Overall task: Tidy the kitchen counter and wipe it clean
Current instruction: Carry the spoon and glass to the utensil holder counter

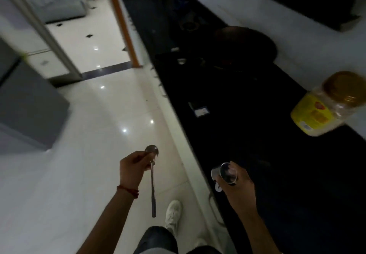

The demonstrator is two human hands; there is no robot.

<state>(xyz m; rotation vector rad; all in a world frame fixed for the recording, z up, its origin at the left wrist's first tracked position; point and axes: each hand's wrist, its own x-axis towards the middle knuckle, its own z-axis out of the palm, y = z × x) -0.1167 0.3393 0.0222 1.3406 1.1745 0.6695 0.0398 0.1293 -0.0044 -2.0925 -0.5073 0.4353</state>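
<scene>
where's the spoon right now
In the head view, the spoon hangs from the left hand over the floor, left of the counter.

Left arm bare, extended forward from lower centre of view, forearm angled up and slightly right. Red thread band [128, 190] around the left wrist. Left hand [133, 169] seen from the back, fingers curled, pinching a spoon [152, 182] just below its bowl; handle hangs straight down past the wrist.

Right arm bare, reaching forward from lower right, forearm angled up and left. Right hand [238, 187] back toward camera, fingers curled round a small clear glass [224, 173], held tilted with its open mouth showing.

Both hands at about the same height, apart from each other.
</scene>
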